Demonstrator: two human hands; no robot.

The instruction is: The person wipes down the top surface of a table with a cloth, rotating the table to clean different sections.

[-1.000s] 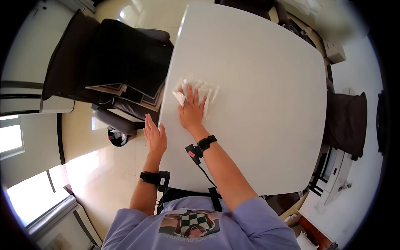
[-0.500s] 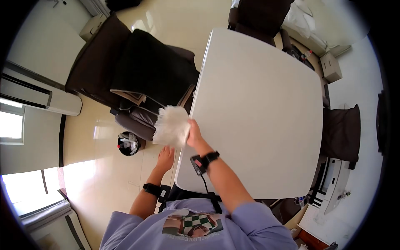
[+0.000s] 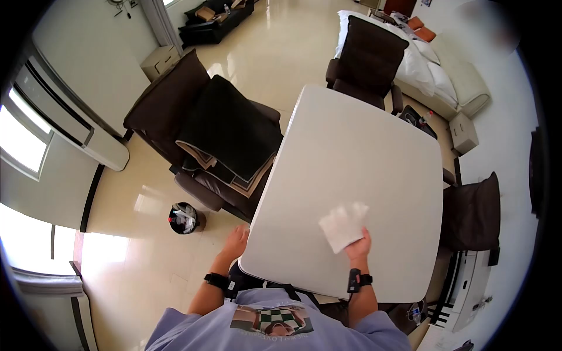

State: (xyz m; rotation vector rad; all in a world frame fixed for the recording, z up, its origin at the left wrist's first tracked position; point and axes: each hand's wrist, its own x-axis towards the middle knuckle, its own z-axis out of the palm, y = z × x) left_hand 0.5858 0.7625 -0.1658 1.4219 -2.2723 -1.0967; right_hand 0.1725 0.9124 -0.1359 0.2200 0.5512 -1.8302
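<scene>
A white cloth or tissue (image 3: pixel 343 227) is held in my right hand (image 3: pixel 359 244) above the near right part of the white table (image 3: pixel 351 152). Its upper edge is blurred, and the fingers are closed round its lower right corner. My left hand (image 3: pixel 236 240) is beside the table's left edge, near the front left corner. The fingers of that hand are small and partly blurred, so its grip is unclear. Black straps with small boxes are on both wrists.
A brown armchair (image 3: pixel 161 111) with a dark cloth (image 3: pixel 234 128) stands left of the table. Other brown chairs stand at the far side (image 3: pixel 369 58) and right (image 3: pixel 473 213). A filled waste bin (image 3: pixel 185 219) is on the floor at the left.
My right hand has lifted the white cloth off the table, carried it to the left edge, then over to the right. My left hand has moved slightly down. The view has tilted up.
</scene>
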